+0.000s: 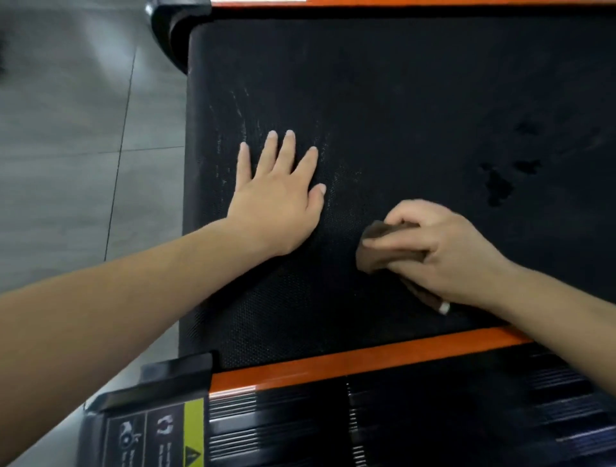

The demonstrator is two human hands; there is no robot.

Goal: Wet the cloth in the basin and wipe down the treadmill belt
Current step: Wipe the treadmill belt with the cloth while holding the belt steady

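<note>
The black textured treadmill belt [416, 100] fills most of the head view. My left hand [280, 196] lies flat on it near its left edge, fingers spread, holding nothing. My right hand [446, 253] is closed around a bunched brown cloth [383, 253] and presses it onto the belt to the right of the left hand. A white tag of the cloth sticks out below the right hand. Pale streaks mark the belt around the left hand. Dark wet patches [500, 186] show on the belt at the right. The basin is not in view.
An orange side rail [350, 363] runs along the near edge of the belt, with a black ribbed footboard [433, 426] and a warning label [160, 433] below it. Another orange rail [400, 3] lies at the far edge. Grey floor tiles [66, 133] lie to the left.
</note>
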